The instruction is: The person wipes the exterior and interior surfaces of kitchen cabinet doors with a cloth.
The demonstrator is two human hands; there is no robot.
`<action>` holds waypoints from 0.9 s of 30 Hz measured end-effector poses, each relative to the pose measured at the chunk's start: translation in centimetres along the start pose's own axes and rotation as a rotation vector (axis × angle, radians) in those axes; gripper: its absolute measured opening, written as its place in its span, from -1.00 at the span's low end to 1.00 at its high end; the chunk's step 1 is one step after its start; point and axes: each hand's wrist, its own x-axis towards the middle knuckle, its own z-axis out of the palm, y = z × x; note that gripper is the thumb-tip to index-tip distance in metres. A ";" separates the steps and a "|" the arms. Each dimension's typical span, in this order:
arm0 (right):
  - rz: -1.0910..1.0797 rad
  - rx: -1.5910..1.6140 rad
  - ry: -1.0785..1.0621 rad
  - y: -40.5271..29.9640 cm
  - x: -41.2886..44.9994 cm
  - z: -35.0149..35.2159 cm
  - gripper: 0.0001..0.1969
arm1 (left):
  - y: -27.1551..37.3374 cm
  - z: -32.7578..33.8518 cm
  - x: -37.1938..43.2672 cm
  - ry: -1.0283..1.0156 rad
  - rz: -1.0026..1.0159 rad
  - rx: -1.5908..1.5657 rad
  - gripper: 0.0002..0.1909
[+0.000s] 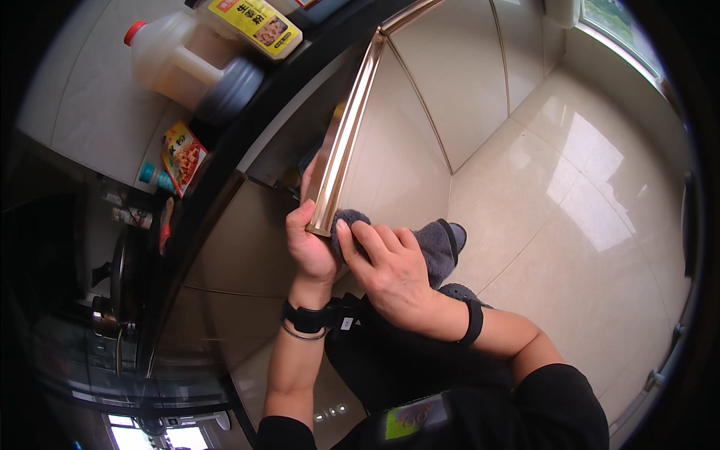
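An open cabinet door (388, 129) with a shiny gold metal edge trim (347, 129) stands in front of me. My left hand (311, 242) grips the lower corner of this door at the trim's near end, thumb on the trim and some fingers behind it. In my right hand (388, 264) is a dark grey plush cloth (436, 247), bunched under the fingertips and pressed against the door face beside the trim. The rest of the cloth hangs out past the right side of that hand. The door partly hides the cabinet interior (275, 149).
On the black countertop edge (275, 84) at upper left stand a large plastic jug (185, 62) with a red cap, a yellow-labelled container (259, 25) and a seasoning packet (184, 157). A lidded pan (121, 275) sits farther left. Glossy floor tiles (562, 225) extend right.
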 end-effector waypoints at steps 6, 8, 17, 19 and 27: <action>0.054 0.039 0.014 1.5 0.8 -0.1 -0.47 | -0.4 0.2 0.3 -0.013 0.019 -0.026 -0.33; 0.000 0.049 0.030 0.4 0.0 0.1 -0.47 | -0.1 0.1 0.1 -0.007 0.013 0.028 -0.34; 0.312 0.323 -0.278 8.3 -7.0 5.8 -0.41 | -0.1 -2.8 0.5 0.065 -0.040 -0.050 -0.38; 0.464 0.469 -0.272 8.8 -6.2 4.8 -0.42 | 0.0 -2.9 0.4 0.095 -0.048 -0.053 -0.39; 0.193 1.155 0.499 6.8 3.7 2.1 -0.24 | -0.4 -3.6 0.6 0.166 -0.052 -0.167 -0.44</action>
